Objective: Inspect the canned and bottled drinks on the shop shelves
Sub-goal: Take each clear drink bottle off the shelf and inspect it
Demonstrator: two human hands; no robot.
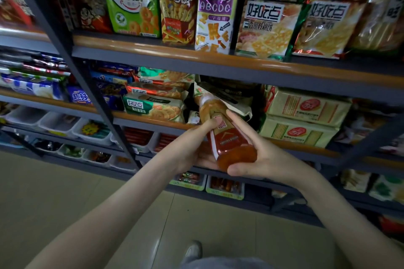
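Out in front of the biscuit shelf [140, 116], clear of its boards, a bottle [237, 156] of orange drink is held in the air between both hands, tilted so its neck leans up and away to the left and its base sits low, nearest the camera. The left grip [190, 148] cradles it from below and from the left, thumb laid across the upper part of the red label [227, 140]. The right grip [266, 157] wraps the other side, fingers running up along the bottle and thumb curled under the base, so both are closed on the bottle and neither is free. It looks like clear plastic, and the colour runs well up toward the neck, so I'd expect some weight and a wall that gives a little under a hard squeeze. The label film is glossy and probably slick, while the bare plastic near the base and shoulder likely gives better purchase. Turning it by base and neck would keep fingers off the print. The cap is lost in blur against the packets [153, 107] behind, so whether it is sealed cannot be told
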